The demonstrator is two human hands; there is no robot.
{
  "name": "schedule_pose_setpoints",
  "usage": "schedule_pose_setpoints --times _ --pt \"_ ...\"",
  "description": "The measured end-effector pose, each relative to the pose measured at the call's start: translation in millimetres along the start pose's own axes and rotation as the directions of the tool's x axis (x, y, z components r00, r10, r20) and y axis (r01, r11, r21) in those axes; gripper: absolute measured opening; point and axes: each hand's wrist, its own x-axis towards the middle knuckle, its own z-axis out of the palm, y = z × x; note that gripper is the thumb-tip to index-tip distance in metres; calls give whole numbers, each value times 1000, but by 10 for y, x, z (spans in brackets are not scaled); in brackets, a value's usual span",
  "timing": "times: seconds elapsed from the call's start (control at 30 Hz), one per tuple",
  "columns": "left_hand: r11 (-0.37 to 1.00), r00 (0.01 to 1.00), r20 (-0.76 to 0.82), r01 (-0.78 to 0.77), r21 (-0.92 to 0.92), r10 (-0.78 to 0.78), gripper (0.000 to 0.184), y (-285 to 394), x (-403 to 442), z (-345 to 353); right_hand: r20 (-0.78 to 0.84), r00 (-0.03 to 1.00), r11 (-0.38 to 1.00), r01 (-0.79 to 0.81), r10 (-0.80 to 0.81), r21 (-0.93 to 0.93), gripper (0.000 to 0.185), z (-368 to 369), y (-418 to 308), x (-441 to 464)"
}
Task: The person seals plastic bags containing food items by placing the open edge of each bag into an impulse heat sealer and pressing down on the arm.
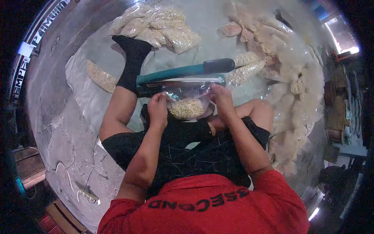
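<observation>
A clear plastic bag (189,108) partly filled with pale beans hangs between my two hands, its upper edge at a teal hand-held impulse sealer (175,73) with a dark handle end. My left hand (157,109) pinches the bag's left upper side. On the other side, my right hand (221,96) grips the bag's right upper corner, close to the sealer's right end. The beans lie bunched in the bottom of the bag, just above my lap. Part of the bag's mouth is hidden at the sealer's bar.
Filled bags (163,27) lie in a pile beyond my socked foot. One filled bag (101,76) rests left of my leg. Many more bags (296,85) spread along the right of the pale sheet. A power strip (89,197) with a cord sits on the floor at lower left.
</observation>
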Motion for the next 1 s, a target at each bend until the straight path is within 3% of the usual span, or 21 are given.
schedule_pose_setpoints --times 0.07,0.1,0.17,0.27,0.33,0.5,0.57,0.63,0.73,0.8,0.83,1.0 --pt "1000 1000 3 7 -15 -7 22 -12 76 -13 5 1000 980 -12 11 199 27 28 38 -70" --pt "999 1000 10 28 -33 -28 21 -7 108 -12 5 1000 979 -7 7 202 27 31 31 -48" --pt "997 999 18 50 -51 -49 20 35 156 12 -38 999 995 -19 15 -96 29 22 36 -16" --pt "999 1000 31 -1 49 0 17 73 245 48 -88 994 991 54 -66 -126 29 71 65 135" --pt "975 991 -26 127 -179 -134 18 -59 356 75 -109 994 993 4 -17 -114 29 71 187 237" --pt "989 994 -29 97 -110 -101 21 -61 405 136 -190 980 992 -79 60 -94 25 115 163 223" --pt "995 997 -40 66 -73 -69 22 -61 383 157 -122 991 999 -46 45 0 25 79 205 252" --pt "961 990 -35 126 -246 -139 22 0 293 175 -138 990 1000 -15 13 -11 25 58 319 321" --pt "989 994 -23 101 -105 -104 25 128 156 221 -142 990 1000 4 -3 5 26 64 312 306" --pt "977 993 -22 109 -185 -115 26 30 235 217 -131 991 999 -7 12 36 27 108 180 238" --pt "957 992 -15 117 -266 -126 28 -29 274 210 -132 991 1000 8 -12 -27 27 119 91 190" --pt "965 989 -15 140 -220 -147 29 38 288 231 -177 983 991 33 -55 -128 28 53 359 375"
